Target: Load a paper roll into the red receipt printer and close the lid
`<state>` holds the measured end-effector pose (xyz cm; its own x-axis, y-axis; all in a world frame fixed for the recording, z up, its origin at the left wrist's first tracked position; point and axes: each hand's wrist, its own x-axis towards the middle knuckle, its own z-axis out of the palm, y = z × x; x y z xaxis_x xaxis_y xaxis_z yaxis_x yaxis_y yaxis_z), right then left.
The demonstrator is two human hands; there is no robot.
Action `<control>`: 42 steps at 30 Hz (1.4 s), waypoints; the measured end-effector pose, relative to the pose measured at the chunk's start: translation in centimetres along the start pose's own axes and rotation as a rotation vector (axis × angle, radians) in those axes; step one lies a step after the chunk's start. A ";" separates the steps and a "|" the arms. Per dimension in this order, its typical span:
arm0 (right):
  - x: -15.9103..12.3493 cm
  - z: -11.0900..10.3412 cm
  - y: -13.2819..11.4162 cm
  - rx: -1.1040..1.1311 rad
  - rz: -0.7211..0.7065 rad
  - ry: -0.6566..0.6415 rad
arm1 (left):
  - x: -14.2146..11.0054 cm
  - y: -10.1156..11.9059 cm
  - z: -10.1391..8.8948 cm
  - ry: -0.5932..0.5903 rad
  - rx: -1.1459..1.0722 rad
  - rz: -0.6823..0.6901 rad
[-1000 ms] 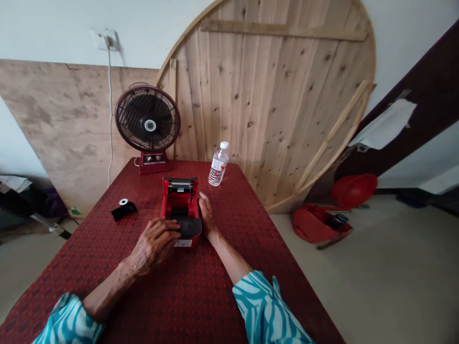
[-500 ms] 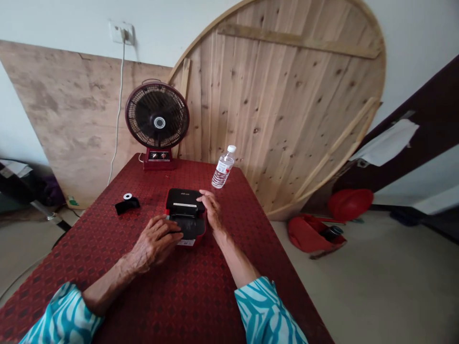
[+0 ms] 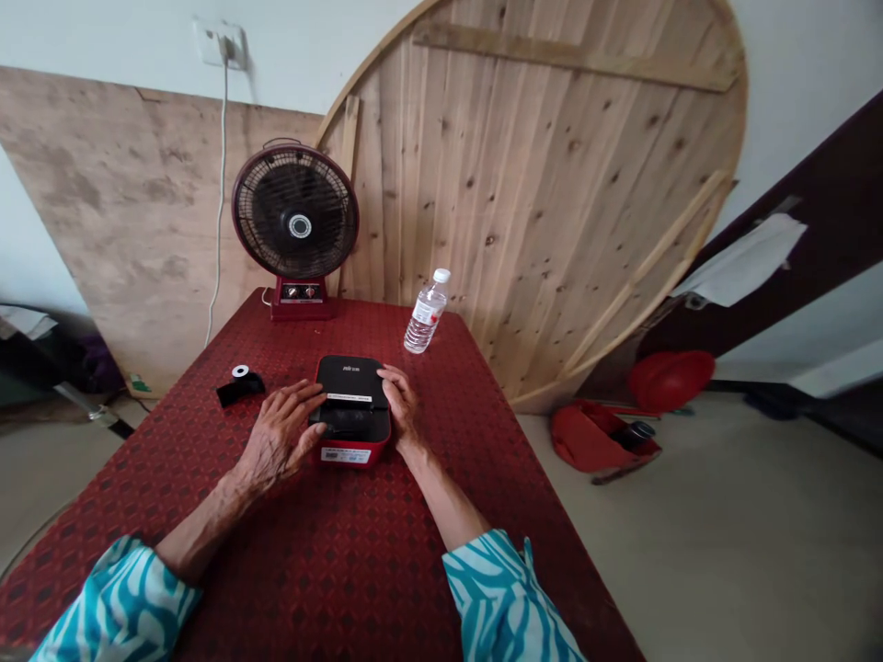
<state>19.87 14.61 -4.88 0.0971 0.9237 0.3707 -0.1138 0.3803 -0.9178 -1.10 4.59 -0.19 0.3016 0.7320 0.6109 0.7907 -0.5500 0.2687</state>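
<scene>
A small boxy device, apparently a label printer point(image 3: 353, 379), lies on the table with a black top, a red body and a white sticker on its front. Across its top runs a pale strip, with a dark recessed part in front. My left hand point(image 3: 281, 432) is at its left edge, fingers stretched out and thumb near the front left corner. My right hand point(image 3: 404, 405) lies along the right side, its bent fingers gripping the upper right edge; its thumb is hidden. Left of the printer lie a black curved piece point(image 3: 240, 390) and a small white roll point(image 3: 240, 370).
A clear water bottle point(image 3: 426, 313) stands beyond the printer, and a dark red fan point(image 3: 298, 225) at the table's point(image 3: 331, 570) back left. A large round wooden board point(image 3: 524, 184) leans behind. On the floor at right are a red bag point(image 3: 583, 439) and a red basin point(image 3: 672, 382).
My left hand has drawn back from the printer's front top to its left edge, its fingers spreading. The front sticker now shows fully. My right hand stays at the right edge.
</scene>
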 end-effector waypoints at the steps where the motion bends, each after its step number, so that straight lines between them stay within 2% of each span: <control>1: -0.1 0.0 0.0 0.010 0.011 -0.004 | 0.0 0.0 0.0 -0.007 0.008 0.001; 8: -0.6 0.0 0.1 0.008 0.049 -0.020 | 0.3 0.3 -0.2 0.009 0.005 -0.017; 12: -1.0 0.0 0.5 -0.036 0.062 -0.018 | 0.2 0.1 0.2 0.018 -0.144 -0.075; 14: -1.2 -0.1 1.0 -0.028 0.081 -0.016 | 0.0 0.2 0.4 0.040 -0.321 -0.186; 18: -1.3 -0.3 2.0 0.045 0.107 -0.034 | -0.2 0.5 0.9 0.149 -0.695 -0.524; 20: -1.3 -0.4 2.3 0.045 0.145 -0.044 | -0.1 0.5 1.2 0.140 -0.867 -0.655; 23: -1.2 -0.4 2.5 0.034 0.202 -0.043 | 0.3 0.2 1.6 0.088 -1.080 -0.752; 28: -1.1 -0.3 2.2 0.042 0.194 -0.029 | 1.3 -0.8 2.0 0.082 -1.159 -0.847; 31: -1.1 -0.2 1.9 0.036 0.195 -0.025 | 1.6 -0.9 1.6 0.022 -1.187 -0.861; 36: -1.3 0.0 1.2 0.017 0.208 0.003 | 1.6 -1.0 0.9 -0.063 -1.180 -0.801; 42: -1.3 0.1 1.1 -0.008 0.187 0.018 | 1.1 -1.5 1.2 -0.117 -1.108 -0.747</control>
<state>19.55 13.83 -6.36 0.0927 0.9772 0.1913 -0.1236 0.2019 -0.9716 -1.30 6.73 -0.80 0.0775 0.9970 0.0026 -0.0436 0.0008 0.9990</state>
